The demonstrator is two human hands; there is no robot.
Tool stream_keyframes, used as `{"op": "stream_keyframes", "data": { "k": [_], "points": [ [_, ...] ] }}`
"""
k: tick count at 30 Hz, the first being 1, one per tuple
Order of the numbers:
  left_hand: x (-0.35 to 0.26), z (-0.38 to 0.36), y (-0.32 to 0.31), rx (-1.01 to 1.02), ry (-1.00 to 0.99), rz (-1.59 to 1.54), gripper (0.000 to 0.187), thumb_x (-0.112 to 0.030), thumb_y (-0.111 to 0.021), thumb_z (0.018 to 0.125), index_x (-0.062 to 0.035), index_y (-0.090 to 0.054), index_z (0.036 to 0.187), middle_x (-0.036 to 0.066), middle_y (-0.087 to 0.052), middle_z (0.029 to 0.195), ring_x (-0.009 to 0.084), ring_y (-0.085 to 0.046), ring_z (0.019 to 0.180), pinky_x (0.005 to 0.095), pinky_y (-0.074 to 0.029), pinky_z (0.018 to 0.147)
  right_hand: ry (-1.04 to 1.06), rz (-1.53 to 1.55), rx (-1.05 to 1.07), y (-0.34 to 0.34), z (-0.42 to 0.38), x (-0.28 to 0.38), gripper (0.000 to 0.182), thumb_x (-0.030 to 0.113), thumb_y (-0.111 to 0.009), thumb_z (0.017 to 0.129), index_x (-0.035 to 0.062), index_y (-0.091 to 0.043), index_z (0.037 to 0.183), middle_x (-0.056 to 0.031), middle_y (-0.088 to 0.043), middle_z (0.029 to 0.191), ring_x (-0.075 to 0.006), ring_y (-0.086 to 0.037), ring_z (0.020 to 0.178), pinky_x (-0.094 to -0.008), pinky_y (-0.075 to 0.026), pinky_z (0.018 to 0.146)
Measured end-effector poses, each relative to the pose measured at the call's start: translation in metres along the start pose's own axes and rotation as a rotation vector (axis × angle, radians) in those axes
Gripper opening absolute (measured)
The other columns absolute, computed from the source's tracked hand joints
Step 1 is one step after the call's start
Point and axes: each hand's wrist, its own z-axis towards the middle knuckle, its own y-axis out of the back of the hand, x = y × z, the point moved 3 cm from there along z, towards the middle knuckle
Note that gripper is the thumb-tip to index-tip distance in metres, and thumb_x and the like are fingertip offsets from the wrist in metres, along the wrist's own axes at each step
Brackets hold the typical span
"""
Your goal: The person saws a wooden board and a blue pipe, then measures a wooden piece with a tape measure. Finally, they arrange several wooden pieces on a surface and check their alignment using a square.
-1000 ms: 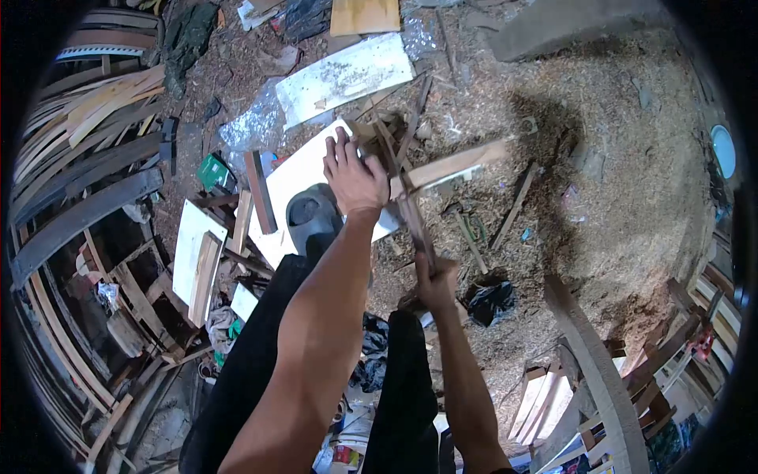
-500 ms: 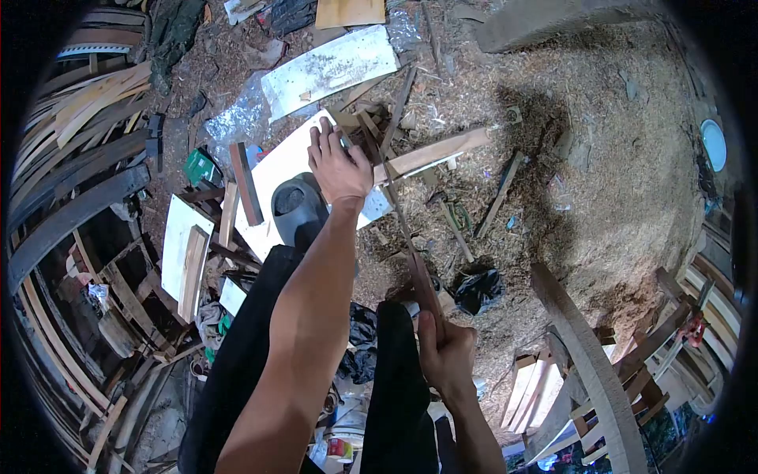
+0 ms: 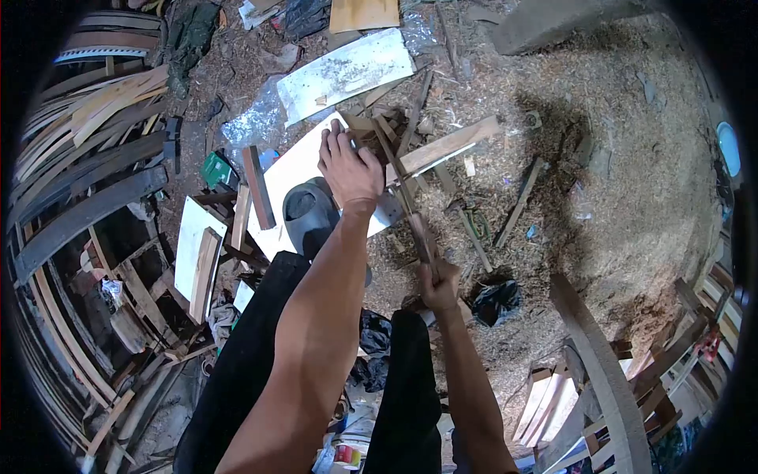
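My right hand [image 3: 439, 286] is wrapped around the wooden handle of a handsaw [image 3: 420, 235]. Its narrow blade slants up and left, across the near end of a light wooden strip [image 3: 454, 148]. Just left of the blade, my left hand [image 3: 352, 168] lies palm down with its fingers stretched over the edge of a white board [image 3: 294, 170]. Whatever is under that palm is hidden. A dark grey shoe [image 3: 306, 212] rests on the board beside my left wrist.
A hammer [image 3: 470, 225] and a black plastic bag [image 3: 496, 302] lie on the sawdust-covered ground. Stacked planks [image 3: 87, 193] line the left side. A curved timber [image 3: 596, 371] stands at the lower right. A stained white panel [image 3: 347, 75] lies ahead.
My right hand has pushed the saw up and away from my body, along the blade's line. My left hand keeps its place on the board. The whole view has shifted slightly.
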Motion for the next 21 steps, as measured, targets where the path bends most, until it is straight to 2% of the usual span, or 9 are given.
{"op": "stream_keyframes", "data": {
  "k": [2,3,4,6,10,13,15,18,21],
  "points": [
    [0.001,0.002,0.0,-0.006,0.012,-0.027,0.039,-0.016,-0.051,0.08,-0.0003,-0.054,0.115,0.013,-0.043,0.143,0.0327,-0.033,0.136,0.0476,-0.026,0.11,-0.032,0.045,0.024,0.004,0.002,-0.001,0.037,0.02,-0.061,0.09,-0.0014,-0.055,0.061,-0.0092,-0.043,0.046,-0.0171,-0.04,0.04,-0.0339,-0.033,0.043],
    [0.003,0.001,-0.001,-0.027,0.009,-0.025,0.038,-0.017,-0.05,0.081,-0.0001,-0.054,0.116,0.014,-0.043,0.143,0.0331,-0.034,0.136,0.0477,-0.026,0.11,-0.189,0.008,0.066,0.015,0.007,0.03,0.04,0.023,-0.06,0.092,-0.0027,-0.055,0.062,-0.0097,-0.044,0.048,-0.0166,-0.04,0.042,-0.0339,-0.035,0.045],
    [0.001,0.002,0.001,-0.029,0.016,-0.038,0.039,-0.017,-0.05,0.083,0.0002,-0.054,0.117,0.015,-0.044,0.143,0.0335,-0.034,0.136,0.0483,-0.027,0.11,-0.196,0.011,0.072,0.021,0.013,0.056,0.04,0.023,-0.06,0.092,-0.0027,-0.055,0.062,-0.0097,-0.044,0.048,-0.0166,-0.04,0.042,-0.0339,-0.035,0.045],
    [0.001,-0.001,0.001,-0.015,-0.004,-0.015,0.039,-0.018,-0.05,0.083,0.0002,-0.054,0.117,0.015,-0.043,0.143,0.0345,-0.034,0.136,0.0489,-0.028,0.109,-0.338,-0.105,0.126,0.027,0.023,0.098,0.036,0.024,-0.062,0.091,-0.0018,-0.061,0.065,-0.016,-0.054,0.052,-0.027,-0.057,0.046,-0.0386,-0.044,0.049],
    [0.004,0.001,0.001,-0.065,-0.053,-0.061,0.038,-0.018,-0.05,0.083,0.0001,-0.054,0.116,0.016,-0.042,0.145,0.036,-0.033,0.136,0.0494,-0.027,0.109,-0.419,-0.248,0.183,0.025,0.048,0.156,0.041,0.028,-0.058,0.095,-0.0017,-0.062,0.067,-0.0176,-0.054,0.052,-0.0276,-0.06,0.048,-0.039,-0.045,0.05],
    [0.003,0.0,0.003,0.023,-0.017,-0.068,0.039,-0.017,-0.049,0.081,0.0,-0.054,0.115,0.016,-0.04,0.146,0.0368,-0.031,0.137,0.0517,-0.026,0.11,-0.566,-0.211,0.246,0.031,0.037,0.189,0.042,0.029,-0.055,0.096,-0.0031,-0.063,0.072,-0.0185,-0.054,0.052,-0.028,-0.062,0.049,-0.0381,-0.045,0.049],
    [0.007,-0.001,0.005,0.037,0.002,-0.067,0.04,-0.017,-0.05,0.08,-0.0001,-0.054,0.116,0.016,-0.04,0.147,0.0369,-0.031,0.138,0.0523,-0.025,0.111,-0.583,-0.191,0.144,0.041,0.022,0.208,0.054,0.034,-0.055,0.097,-0.0037,-0.054,0.059,-0.0035,-0.04,0.045,-0.0072,-0.037,0.045,-0.0329,-0.028,0.044],
    [0.001,0.0,0.007,0.049,0.001,-0.092,0.043,-0.018,-0.05,0.077,-0.0003,-0.054,0.116,0.016,-0.037,0.148,0.0372,-0.029,0.139,0.0536,-0.022,0.112,-0.694,-0.29,0.214,0.05,0.024,0.215,0.055,0.035,-0.054,0.097,-0.003,-0.054,0.058,-0.0025,-0.04,0.043,-0.0067,-0.037,0.045,-0.0329,-0.026,0.043],
    [0.0,0.002,0.007,0.063,-0.019,-0.055,0.042,-0.015,-0.047,0.079,0.0013,-0.052,0.118,0.017,-0.038,0.148,0.0386,-0.03,0.137,0.053,-0.025,0.109,-0.722,-0.323,0.236,0.048,0.029,0.219,0.055,0.034,-0.054,0.097,-0.0028,-0.054,0.056,-0.0031,-0.041,0.043,-0.0069,-0.037,0.043,-0.033,-0.025,0.042]
  ]
}}
